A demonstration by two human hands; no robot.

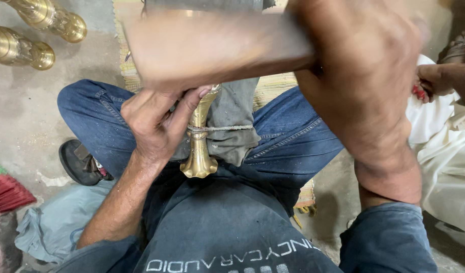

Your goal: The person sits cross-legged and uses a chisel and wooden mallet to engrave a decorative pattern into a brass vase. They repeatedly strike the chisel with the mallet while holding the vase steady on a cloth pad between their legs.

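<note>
— Two hands at work, then?
— Yes. The left hand (154, 119) is wrapped round a brass piece (199, 136), fingers (189, 103) pressed on its upper part, holding it upright over the lap.
— Where does the brass piece sit?
— Between the knees in blue jeans (288, 136), flared foot toward the body, tied with cord (220, 128) against a grey cloth (235, 119).
— And the right hand (364, 65)?
— Closed on a blurred bar (212, 48) that runs across above the brass piece. It looks like a wooden tool, but the blur hides what it is.
— Anything else around?
— More brass pieces (25, 30) lie on the concrete floor (25, 121) at top left, a woven mat (275, 83) lies under the legs, a black sandal (80, 163) is by the left knee, and another person's hand (437, 78) shows at the right edge above white cloth (445, 151).
</note>
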